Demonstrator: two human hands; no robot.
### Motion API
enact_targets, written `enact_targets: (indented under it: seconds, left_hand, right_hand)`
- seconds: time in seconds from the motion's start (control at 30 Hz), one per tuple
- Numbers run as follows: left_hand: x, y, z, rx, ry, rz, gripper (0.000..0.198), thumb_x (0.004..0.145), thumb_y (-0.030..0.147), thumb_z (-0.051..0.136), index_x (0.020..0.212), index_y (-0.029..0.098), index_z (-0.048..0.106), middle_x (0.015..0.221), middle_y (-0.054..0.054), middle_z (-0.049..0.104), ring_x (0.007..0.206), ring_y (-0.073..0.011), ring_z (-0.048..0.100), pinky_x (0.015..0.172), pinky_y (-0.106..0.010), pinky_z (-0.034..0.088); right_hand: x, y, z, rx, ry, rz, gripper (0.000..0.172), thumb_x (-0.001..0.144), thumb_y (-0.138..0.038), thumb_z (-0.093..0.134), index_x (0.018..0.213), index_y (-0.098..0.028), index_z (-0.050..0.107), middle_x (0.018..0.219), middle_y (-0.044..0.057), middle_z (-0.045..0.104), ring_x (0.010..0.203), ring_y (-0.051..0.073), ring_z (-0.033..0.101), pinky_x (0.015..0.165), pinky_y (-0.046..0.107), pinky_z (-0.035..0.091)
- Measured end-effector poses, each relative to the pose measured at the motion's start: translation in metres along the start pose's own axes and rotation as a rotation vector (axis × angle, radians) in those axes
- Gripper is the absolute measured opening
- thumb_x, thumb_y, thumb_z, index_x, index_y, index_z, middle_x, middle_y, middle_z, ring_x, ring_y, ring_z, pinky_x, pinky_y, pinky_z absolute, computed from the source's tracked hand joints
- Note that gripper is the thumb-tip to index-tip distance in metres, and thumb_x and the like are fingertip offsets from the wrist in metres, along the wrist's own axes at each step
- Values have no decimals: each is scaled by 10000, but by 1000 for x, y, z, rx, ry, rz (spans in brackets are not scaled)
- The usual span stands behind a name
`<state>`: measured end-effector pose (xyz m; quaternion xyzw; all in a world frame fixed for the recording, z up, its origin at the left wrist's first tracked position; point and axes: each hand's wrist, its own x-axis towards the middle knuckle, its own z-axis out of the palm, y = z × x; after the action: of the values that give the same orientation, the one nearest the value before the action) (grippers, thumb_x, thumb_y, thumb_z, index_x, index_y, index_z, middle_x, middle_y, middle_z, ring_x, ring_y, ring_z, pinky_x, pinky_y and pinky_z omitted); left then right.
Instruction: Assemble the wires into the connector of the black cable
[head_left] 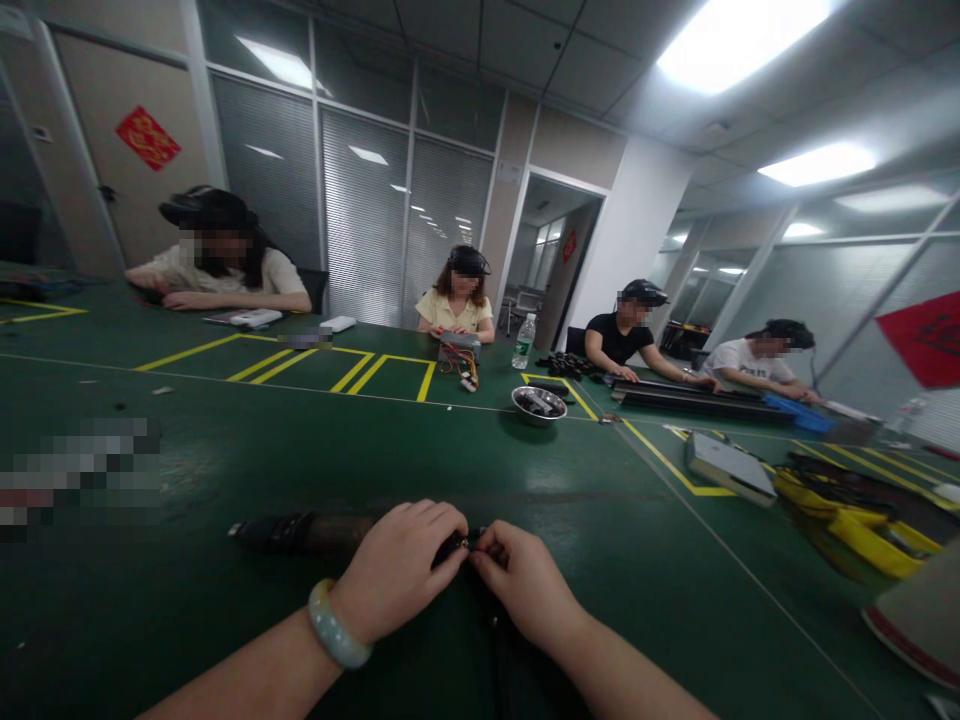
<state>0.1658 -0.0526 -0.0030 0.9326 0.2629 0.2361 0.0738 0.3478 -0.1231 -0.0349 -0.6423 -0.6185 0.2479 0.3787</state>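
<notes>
Angling forearms [259, 650] inward, curling the left grip [405, 562] around a dark cylindrical tool [337, 533], pinching a tiny, unclear part [466, 544] with the right grip [523, 577].

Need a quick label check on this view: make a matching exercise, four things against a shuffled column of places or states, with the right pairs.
Things:
1. Dark tool
2. Bracelet
3. Bowl
4. Bottle

Places or states:
A. Upright, with a green label
B. Partly covered by the left hand
C. Silver, with dark pieces in it
D. Pale green, around the left wrist

Pairs: 1-B, 2-D, 3-C, 4-A
</notes>
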Motion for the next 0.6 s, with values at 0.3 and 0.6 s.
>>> enact_targets:
  seconds: [0.3, 0.6]
  left_hand:
    - [1, -2, -1, -7, -9, 60, 105, 910, 254, 490, 933, 246, 592, 957, 9, 624, 870, -181, 557, 773, -322, 397]
    - [0, 0, -1, 10, 5, -2, 132, 857, 276, 551, 982, 245, 581, 947, 9, 621, 869, -197, 560, 774, -335, 397]
  right_hand:
    - [-1, -6, -1, -41, -3, 4, 34, 835, -211, 596, 817, -189, 613, 741, -18, 624, 679, 122, 569, 616, 209, 396]
    - [0, -3, -1, -32, -3, -4, 20, 823, -190, 595, 808, -189, 608, 744, -21, 623, 686, 119, 567, 620, 207, 388]
